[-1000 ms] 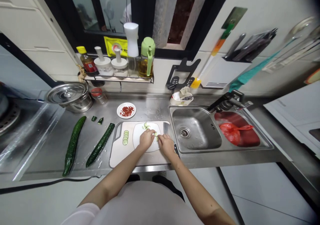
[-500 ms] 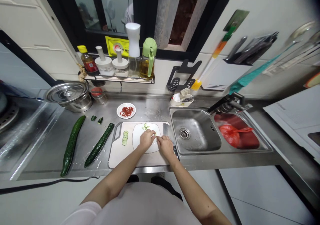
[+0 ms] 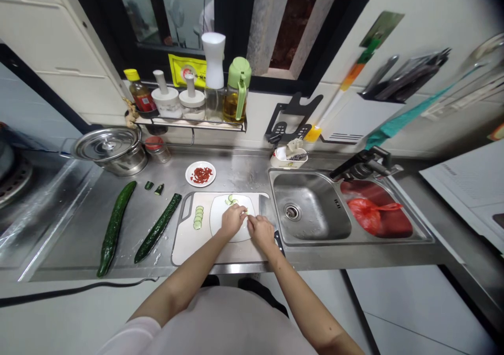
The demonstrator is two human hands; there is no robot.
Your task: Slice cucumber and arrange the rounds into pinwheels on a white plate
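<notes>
My left hand [image 3: 233, 220] is closed in a pinch above the white plate [image 3: 216, 223]. Close beside it, my right hand [image 3: 260, 231] is closed too, its fingertips meeting those of the left. A small pale-green cucumber slice [image 3: 246, 211] shows at the fingertips; the fingers partly cover it. Several cut cucumber slices [image 3: 231, 200] lie at the plate's far edge. The plate rests on a cutting board [image 3: 189, 247], where an overlapping row of cucumber slices [image 3: 198, 217] lies at the left. A knife [image 3: 279, 242] lies along the board's right side, partly behind my right hand.
Two cucumbers [image 3: 157, 230] and cut-off ends [image 3: 158, 189] lie left of the board. Behind it stands a small plate [image 3: 189, 175] of chopped red pieces. A lidded pot [image 3: 126, 160] is at the back left. The sink [image 3: 315, 208] and a red bag [image 3: 364, 216] are rightward.
The view has shifted slightly, so the scene sits a little further right. Both hands stay together over the plate with only small finger movement.
</notes>
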